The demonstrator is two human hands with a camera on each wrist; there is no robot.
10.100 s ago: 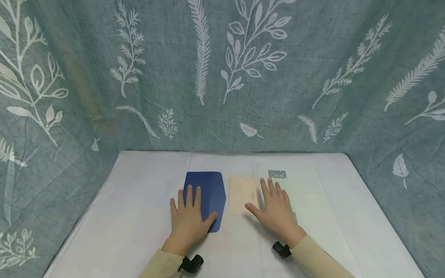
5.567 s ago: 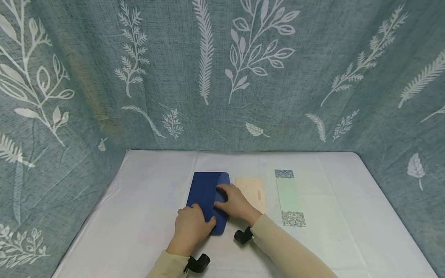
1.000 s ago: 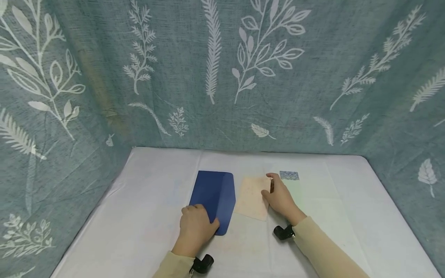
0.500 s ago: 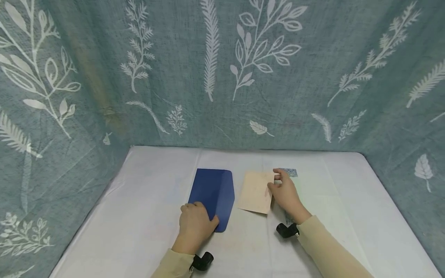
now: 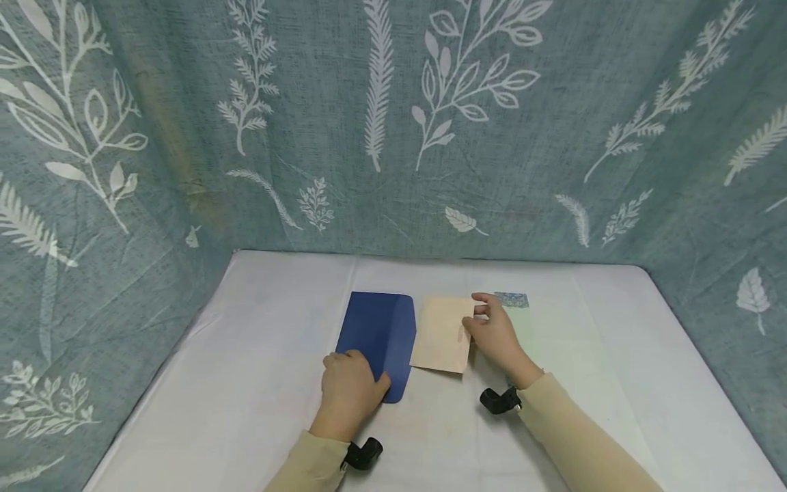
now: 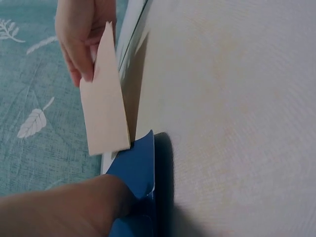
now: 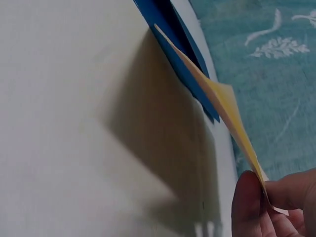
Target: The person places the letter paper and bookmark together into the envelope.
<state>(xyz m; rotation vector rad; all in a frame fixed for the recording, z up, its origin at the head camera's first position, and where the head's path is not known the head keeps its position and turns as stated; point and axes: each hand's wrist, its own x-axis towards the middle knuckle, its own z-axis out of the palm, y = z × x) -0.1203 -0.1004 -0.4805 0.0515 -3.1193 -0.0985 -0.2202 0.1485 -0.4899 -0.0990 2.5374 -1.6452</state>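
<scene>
A dark blue paper envelope (image 5: 369,328) lies on the white table, its flap spread to the right. My left hand (image 5: 349,389) grips its near left part, thumb across the near edge. In the right wrist view the envelope (image 7: 180,64) shows a gap at its mouth. Between thumb and fingers, my right hand (image 5: 496,335) pinches the right edge of a cream paper card (image 5: 439,335). The card is raised and slightly bent, casting a shadow on the table, and its left edge overlaps the flap's edge in the head view. In the left wrist view the card (image 6: 103,108) hangs close over the envelope.
A pale green paper strip (image 5: 520,326) with a patterned end lies to the right, partly hidden behind my right hand. The white-covered table (image 5: 264,314) reaches back to a teal curtain (image 5: 344,205) with white leaf prints.
Both hands first lay spread; then my right hand worked at the envelope's flap. Later it took the cream card, lifted it and moved it left to the envelope. My left hand stayed on the envelope.
</scene>
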